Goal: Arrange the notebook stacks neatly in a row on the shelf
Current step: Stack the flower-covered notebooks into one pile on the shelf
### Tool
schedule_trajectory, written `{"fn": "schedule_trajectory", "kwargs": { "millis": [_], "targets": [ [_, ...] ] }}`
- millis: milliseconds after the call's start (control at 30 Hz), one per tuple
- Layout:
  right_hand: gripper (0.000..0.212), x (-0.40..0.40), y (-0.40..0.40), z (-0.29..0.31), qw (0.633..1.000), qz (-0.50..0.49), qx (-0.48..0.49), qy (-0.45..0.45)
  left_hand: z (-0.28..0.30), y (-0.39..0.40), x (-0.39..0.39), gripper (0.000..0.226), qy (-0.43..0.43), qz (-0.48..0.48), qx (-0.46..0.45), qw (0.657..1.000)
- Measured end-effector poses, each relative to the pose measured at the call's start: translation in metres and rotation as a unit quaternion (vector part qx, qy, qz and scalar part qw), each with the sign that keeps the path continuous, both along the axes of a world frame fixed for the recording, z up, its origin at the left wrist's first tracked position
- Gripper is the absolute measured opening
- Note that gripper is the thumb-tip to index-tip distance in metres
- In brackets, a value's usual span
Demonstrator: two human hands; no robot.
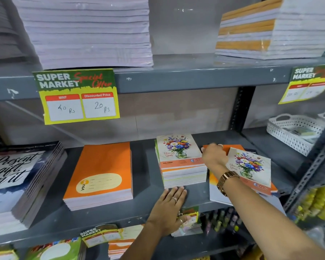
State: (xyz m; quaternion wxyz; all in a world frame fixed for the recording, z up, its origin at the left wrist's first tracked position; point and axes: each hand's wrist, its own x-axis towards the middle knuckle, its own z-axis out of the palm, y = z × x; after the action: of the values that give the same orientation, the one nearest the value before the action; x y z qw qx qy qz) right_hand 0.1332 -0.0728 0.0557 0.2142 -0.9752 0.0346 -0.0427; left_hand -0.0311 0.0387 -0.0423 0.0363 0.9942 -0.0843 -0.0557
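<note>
Squaring the floral notebook stack (180, 160), both hands flat against it.

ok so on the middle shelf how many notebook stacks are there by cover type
Dark lettered-cover stack: 1
Plain orange-cover stack: 1
Floral-cover stack: 1
Loose mixed pile under the right hand: 1
Total: 4

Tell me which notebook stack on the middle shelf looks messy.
The rightmost pile, under the right hand: its notebooks lie skewed and fanned. The orange stack and flower stack are squared.
</note>
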Motion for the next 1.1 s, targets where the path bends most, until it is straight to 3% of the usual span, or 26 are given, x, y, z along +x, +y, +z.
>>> {"fn": "schedule_trajectory", "kwargs": {
  "millis": [167,367,500,667,767,833,933,1000,1100],
  "targets": [
    [0.048,0.003,-0.046,-0.008,0.999,-0.04,0.008,-0.011,-0.009,-0.019,0.008,0.071,-0.033,0.012,-0.004,0.999],
    [0.068,0.011,-0.106,-0.021,0.993,-0.092,-0.024,0.07,-0.005,-0.049,0.031,0.101,-0.037,-0.063,-0.056,0.996],
    [0.088,0.009,-0.135,-0.031,0.981,-0.132,-0.051,0.132,-0.004,-0.06,0.043,0.097,-0.061,-0.076,-0.062,0.993],
    [0.093,0.016,-0.151,-0.049,0.977,-0.098,-0.075,0.172,0.002,-0.074,0.053,0.098,-0.045,-0.083,-0.072,0.993],
    [0.088,0.022,-0.151,-0.048,0.978,-0.08,-0.078,0.173,0.0,-0.075,0.053,0.09,-0.05,-0.07,-0.053,0.995],
    [0.096,0.025,-0.15,-0.049,0.974,-0.103,-0.051,0.195,-0.004,-0.073,0.053,0.075,-0.015,-0.053,-0.038,0.998],
    [0.106,0.026,-0.146,-0.049,0.968,-0.167,0.021,0.187,-0.011,-0.074,0.053,0.066,-0.034,-0.032,-0.018,0.999],
    [0.099,0.027,-0.145,-0.05,0.966,-0.187,0.077,0.159,-0.005,-0.073,0.05,0.075,-0.03,-0.03,-0.044,0.998],
    [0.063,0.025,-0.149,-0.045,0.965,-0.188,0.143,0.113,-0.004,-0.075,0.052,0.092,-0.046,-0.07,-0.049,0.995]
  ]
}}
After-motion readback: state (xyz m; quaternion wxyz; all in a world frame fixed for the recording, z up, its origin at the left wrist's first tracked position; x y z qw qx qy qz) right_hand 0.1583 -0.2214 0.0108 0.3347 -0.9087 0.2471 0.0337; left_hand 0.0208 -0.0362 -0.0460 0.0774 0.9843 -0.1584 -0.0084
